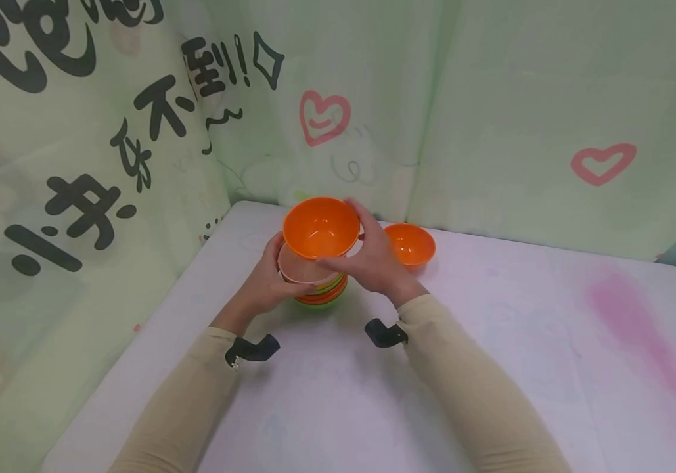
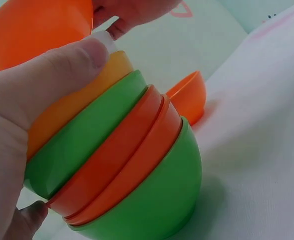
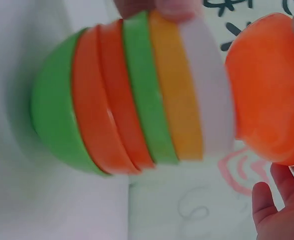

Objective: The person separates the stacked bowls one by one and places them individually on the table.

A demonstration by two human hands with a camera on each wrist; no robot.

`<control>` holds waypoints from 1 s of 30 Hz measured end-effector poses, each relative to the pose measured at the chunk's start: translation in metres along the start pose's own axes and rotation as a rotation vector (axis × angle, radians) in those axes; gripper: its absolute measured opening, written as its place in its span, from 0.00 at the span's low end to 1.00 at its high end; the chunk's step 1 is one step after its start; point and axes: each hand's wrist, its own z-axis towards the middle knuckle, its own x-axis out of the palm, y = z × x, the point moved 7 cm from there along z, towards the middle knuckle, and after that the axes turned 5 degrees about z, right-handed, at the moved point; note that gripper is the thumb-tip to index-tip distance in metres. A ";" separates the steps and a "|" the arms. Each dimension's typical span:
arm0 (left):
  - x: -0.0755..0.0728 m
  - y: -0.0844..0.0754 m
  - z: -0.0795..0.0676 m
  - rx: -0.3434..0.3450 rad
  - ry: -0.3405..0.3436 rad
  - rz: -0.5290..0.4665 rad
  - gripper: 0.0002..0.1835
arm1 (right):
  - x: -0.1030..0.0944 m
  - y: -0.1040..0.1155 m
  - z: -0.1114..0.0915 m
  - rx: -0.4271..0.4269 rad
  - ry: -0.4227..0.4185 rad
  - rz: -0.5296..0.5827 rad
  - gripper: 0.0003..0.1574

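Note:
A stack of nested bowls stands on the table, green at the bottom, then two orange, green, yellow-orange and a whitish bowl on top. My left hand grips the stack's upper side, thumb across the near wall. Over the stack, my right hand holds an orange bowl by its right side, thumb at the near rim and fingers behind. This bowl tilts, so its inside shows in the head view. In the right wrist view its outer wall stands just above the whitish rim.
Another orange bowl rests on the table to the right of the stack, behind my right hand. The white table meets a pale green curtain at the back, and patterned cloth with dark lettering hangs along the left.

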 end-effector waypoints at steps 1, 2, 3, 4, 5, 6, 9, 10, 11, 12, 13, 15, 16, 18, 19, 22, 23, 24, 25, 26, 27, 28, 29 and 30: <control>0.000 0.001 0.000 -0.014 -0.001 0.005 0.58 | -0.004 0.001 0.000 -0.008 -0.018 -0.010 0.62; -0.001 0.001 0.000 -0.025 -0.002 0.011 0.59 | -0.009 0.002 0.001 -0.015 -0.036 -0.015 0.61; -0.001 0.001 -0.001 -0.036 -0.003 0.017 0.60 | -0.013 0.002 0.001 -0.020 -0.052 -0.012 0.61; -0.001 0.002 -0.001 -0.045 -0.003 0.023 0.60 | -0.018 0.002 0.001 -0.025 -0.065 -0.010 0.61; -0.001 0.002 -0.001 -0.052 -0.003 0.027 0.61 | -0.022 0.001 0.001 -0.026 -0.078 -0.006 0.60; -0.001 0.002 -0.001 -0.054 -0.004 0.029 0.61 | -0.027 0.000 0.000 -0.022 -0.088 0.004 0.60; -0.001 0.003 0.000 -0.056 -0.003 0.034 0.61 | -0.042 -0.006 -0.002 0.016 -0.125 0.025 0.61; 0.000 0.004 0.000 -0.058 -0.005 0.036 0.62 | -0.047 -0.009 -0.002 0.028 -0.137 0.027 0.61; 0.000 0.004 0.000 -0.061 -0.006 0.042 0.62 | -0.052 -0.012 -0.003 0.043 -0.149 0.026 0.62; 0.000 0.005 0.000 -0.062 -0.006 0.043 0.62 | -0.057 -0.015 -0.003 0.055 -0.160 0.024 0.62; 0.000 0.006 0.001 -0.064 -0.007 0.044 0.62 | -0.061 -0.018 -0.003 0.068 -0.172 0.018 0.62; 0.001 0.007 0.001 -0.063 -0.014 0.044 0.62 | -0.070 -0.024 -0.004 0.082 -0.186 -0.001 0.62; 0.000 0.008 0.001 -0.062 -0.018 0.044 0.62 | -0.074 -0.027 -0.005 0.092 -0.189 -0.013 0.62; 0.000 0.009 0.002 -0.057 -0.022 0.043 0.62 | -0.084 -0.033 -0.007 0.106 -0.207 -0.036 0.62; 0.000 0.009 0.002 -0.056 -0.025 0.045 0.62 | -0.089 -0.036 -0.008 0.112 -0.218 -0.048 0.62; 0.000 0.010 0.002 -0.056 -0.030 0.046 0.62 | -0.104 -0.045 -0.011 0.127 -0.246 -0.076 0.61; 0.000 0.010 0.002 -0.057 -0.030 0.047 0.62 | -0.109 -0.048 -0.012 0.133 -0.256 -0.082 0.60; 0.000 0.011 0.002 -0.058 -0.031 0.048 0.62 | -0.113 -0.051 -0.013 0.141 -0.264 -0.088 0.60; 0.000 0.011 0.002 -0.061 -0.032 0.050 0.63 | -0.117 -0.055 -0.015 0.153 -0.271 -0.092 0.59; 0.000 0.011 0.002 -0.065 -0.031 0.050 0.63 | -0.121 -0.058 -0.016 0.164 -0.278 -0.094 0.59; 0.000 0.011 0.002 -0.072 -0.032 0.052 0.63 | -0.124 -0.062 -0.017 0.175 -0.286 -0.099 0.59; 0.000 0.012 0.002 -0.075 -0.032 0.053 0.63 | -0.128 -0.065 -0.019 0.187 -0.293 -0.099 0.59; 0.000 0.012 0.002 -0.078 -0.031 0.055 0.63 | -0.131 -0.069 -0.022 0.203 -0.300 -0.096 0.59; 0.000 0.012 0.002 -0.081 -0.030 0.056 0.64 | -0.135 -0.074 -0.024 0.216 -0.310 -0.100 0.59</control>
